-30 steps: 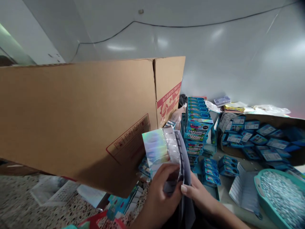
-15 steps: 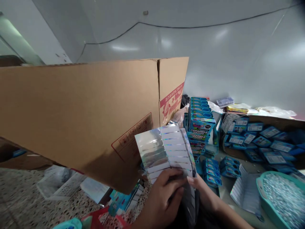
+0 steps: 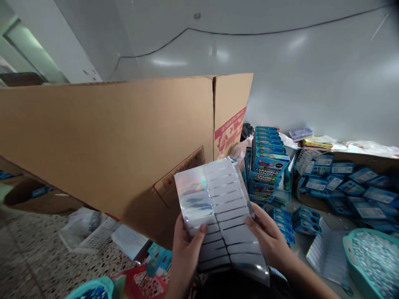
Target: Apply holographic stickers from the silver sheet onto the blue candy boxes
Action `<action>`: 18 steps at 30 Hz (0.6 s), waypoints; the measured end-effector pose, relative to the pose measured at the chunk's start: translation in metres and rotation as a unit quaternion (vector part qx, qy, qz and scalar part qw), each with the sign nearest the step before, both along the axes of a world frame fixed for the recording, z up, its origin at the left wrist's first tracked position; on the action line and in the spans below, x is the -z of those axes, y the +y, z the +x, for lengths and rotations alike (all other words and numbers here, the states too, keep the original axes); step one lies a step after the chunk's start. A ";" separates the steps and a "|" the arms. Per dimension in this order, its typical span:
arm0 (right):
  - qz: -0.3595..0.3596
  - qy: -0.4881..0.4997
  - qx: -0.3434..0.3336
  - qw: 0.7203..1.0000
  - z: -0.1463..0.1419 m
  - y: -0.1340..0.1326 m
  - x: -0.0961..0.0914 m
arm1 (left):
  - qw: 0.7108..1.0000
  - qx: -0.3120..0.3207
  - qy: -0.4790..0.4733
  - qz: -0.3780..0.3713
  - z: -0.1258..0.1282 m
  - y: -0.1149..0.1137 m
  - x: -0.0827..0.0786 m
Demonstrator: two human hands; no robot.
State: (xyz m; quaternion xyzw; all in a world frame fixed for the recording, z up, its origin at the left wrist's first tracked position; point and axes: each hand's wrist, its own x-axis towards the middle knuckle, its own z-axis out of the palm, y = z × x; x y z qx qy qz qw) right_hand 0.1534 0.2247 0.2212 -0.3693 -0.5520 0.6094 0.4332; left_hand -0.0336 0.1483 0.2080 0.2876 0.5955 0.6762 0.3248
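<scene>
A shiny holographic sticker sheet [image 3: 218,207], cut into narrow strips, is held up flat in front of me with both hands. My left hand [image 3: 183,249] grips its lower left edge, thumb on the front. My right hand [image 3: 268,238] holds the right edge, fingers curled onto the sheet. Behind the sheet stands a tall stack of blue candy boxes [image 3: 266,162].
A big cardboard carton [image 3: 109,137] fills the left half of the view. At right lies an open carton of blue boxes [image 3: 346,178], a teal basket of silver pieces [image 3: 370,253], another sticker sheet [image 3: 324,255], and loose blue boxes [image 3: 280,220]. A white basket [image 3: 90,236] sits on the speckled floor.
The sheet, folded and bunched a second ago, has been spread out flat toward me. My hands moved apart to its two side edges. The view shifted slightly right.
</scene>
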 end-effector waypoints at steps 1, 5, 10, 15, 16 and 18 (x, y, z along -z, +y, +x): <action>0.000 0.003 -0.023 1.000 -0.001 0.001 -0.005 | 1.000 0.014 -0.009 -0.014 -0.002 -0.002 -0.002; -0.019 -0.012 -0.060 0.998 -0.006 0.011 -0.027 | 0.997 0.030 0.069 0.006 -0.006 -0.009 -0.014; -0.025 -0.024 -0.074 0.997 -0.010 0.028 -0.044 | 0.999 0.018 0.012 0.045 -0.003 -0.011 -0.025; 0.045 -0.058 -0.101 0.992 -0.013 0.037 -0.050 | 0.996 -0.021 -0.051 0.069 0.000 -0.006 -0.026; 0.066 -0.078 -0.094 0.990 -0.015 0.037 -0.050 | 0.996 -0.031 -0.029 0.079 -0.001 -0.005 -0.025; 0.101 -0.121 -0.063 0.985 -0.019 0.037 -0.049 | 0.993 -0.042 0.036 0.105 -0.003 -0.003 -0.020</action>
